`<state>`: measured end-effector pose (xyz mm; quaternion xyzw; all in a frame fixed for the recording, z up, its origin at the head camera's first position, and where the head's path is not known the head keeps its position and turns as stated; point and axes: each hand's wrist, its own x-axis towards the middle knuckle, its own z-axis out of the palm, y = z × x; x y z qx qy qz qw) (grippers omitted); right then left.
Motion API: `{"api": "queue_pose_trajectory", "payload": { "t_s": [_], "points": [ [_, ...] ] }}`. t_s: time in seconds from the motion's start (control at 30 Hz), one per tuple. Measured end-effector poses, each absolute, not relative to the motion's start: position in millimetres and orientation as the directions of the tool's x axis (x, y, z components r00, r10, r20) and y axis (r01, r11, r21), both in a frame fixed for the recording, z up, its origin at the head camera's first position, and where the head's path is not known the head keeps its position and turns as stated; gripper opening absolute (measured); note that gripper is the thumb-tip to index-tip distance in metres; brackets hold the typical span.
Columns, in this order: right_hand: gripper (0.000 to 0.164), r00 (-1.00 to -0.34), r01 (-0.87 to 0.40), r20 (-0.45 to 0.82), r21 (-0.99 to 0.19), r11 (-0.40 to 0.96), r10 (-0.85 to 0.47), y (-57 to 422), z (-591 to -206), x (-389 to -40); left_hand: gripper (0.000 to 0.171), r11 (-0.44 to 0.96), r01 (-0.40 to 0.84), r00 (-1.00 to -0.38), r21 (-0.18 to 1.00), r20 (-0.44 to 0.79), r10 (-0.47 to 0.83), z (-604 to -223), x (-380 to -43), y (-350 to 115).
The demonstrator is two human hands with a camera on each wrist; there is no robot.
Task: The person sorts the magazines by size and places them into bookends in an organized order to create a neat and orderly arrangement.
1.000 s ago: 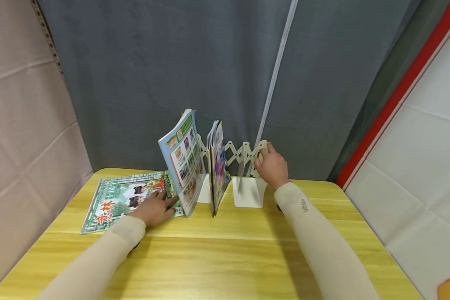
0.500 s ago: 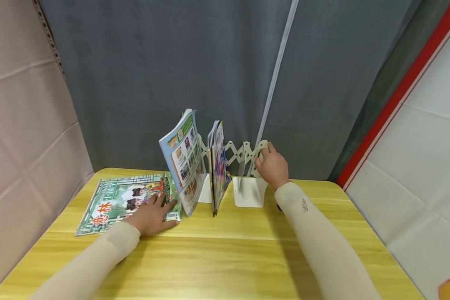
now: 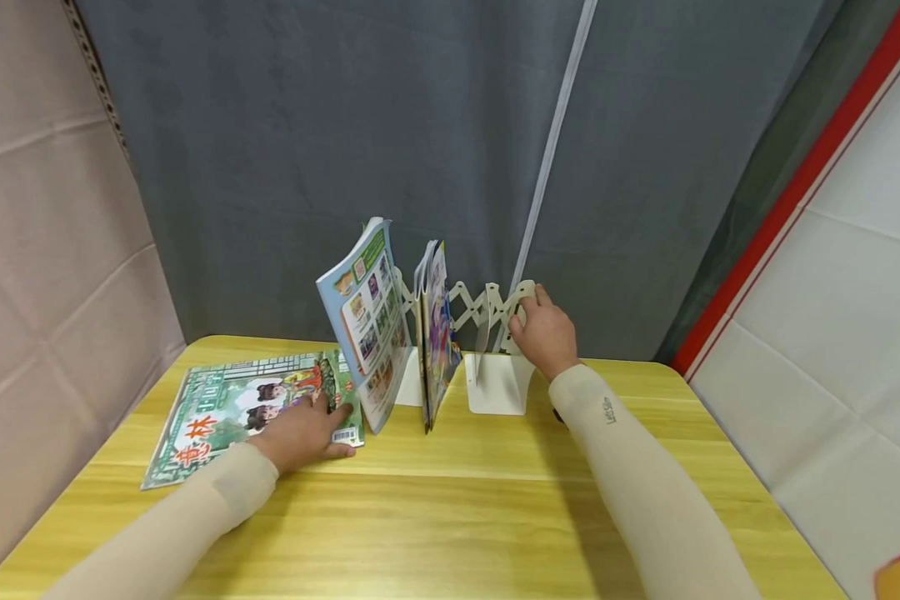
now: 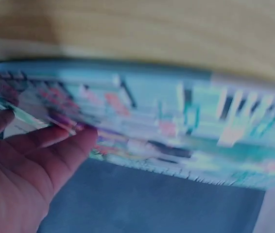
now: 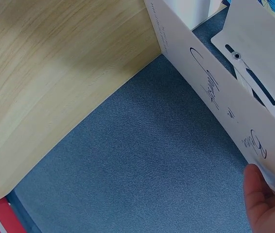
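Observation:
A green magazine (image 3: 232, 404) with two cartoon children on its cover lies flat on the table. My left hand (image 3: 303, 433) rests on its right part, fingers spread and fairly straight. The left wrist view, though blurred, shows the fingertips (image 4: 86, 138) touching the cover. Just right of that hand, a light-blue magazine (image 3: 371, 325) leans in a white expandable bookend (image 3: 495, 387). Farther right, thinner magazines (image 3: 437, 333) stand in the same rack. My right hand (image 3: 546, 333) grips the rack's right end plate (image 5: 225, 104) at its upper edge.
The yellow wood-grain table (image 3: 450, 525) ends at a grey curtain (image 3: 330, 150) behind the rack. A pale cloth (image 3: 52, 275) hangs on the left, and a white panel with red trim (image 3: 832, 333) stands on the right.
The green magazine has slid a little left and toward me, turning slightly. My left hand has shifted left, away from the light-blue magazine. My right hand keeps its hold on the bookend.

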<state>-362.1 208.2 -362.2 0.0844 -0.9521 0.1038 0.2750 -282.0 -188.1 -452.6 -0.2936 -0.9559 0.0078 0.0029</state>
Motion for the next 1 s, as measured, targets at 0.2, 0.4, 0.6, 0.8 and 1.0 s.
{"api": "queue_pose_trajectory", "payload": {
  "t_s": [0.2,0.4,0.6,0.8,1.0],
  "points": [
    [0.034,-0.822,-0.225,0.560,-0.149,0.963,-0.105,209,-361,-362,0.060,0.778,0.625,-0.780,-0.061,-0.001,0.626,-449,-280,-181],
    [0.034,-0.825,-0.225,0.556,-0.152,0.962,-0.105,208,-361,-361,0.053,0.781,0.619,-0.780,-0.088,0.049,0.624,-453,-275,-178],
    [0.035,-0.822,-0.230,0.559,-0.151,0.961,-0.109,209,-362,-362,0.051,0.787,0.611,-0.789,-0.087,0.014,0.614,-447,-272,-176],
    [0.035,-0.812,-0.236,0.572,-0.143,0.961,-0.114,209,-363,-362,0.042,0.777,0.622,-0.778,-0.099,0.040,0.627,-448,-273,-178],
    [0.037,-0.826,-0.231,0.552,-0.148,0.962,-0.113,206,-362,-361,0.036,0.782,0.603,-0.776,-0.156,0.113,0.621,-454,-272,-181]
  ]
}}
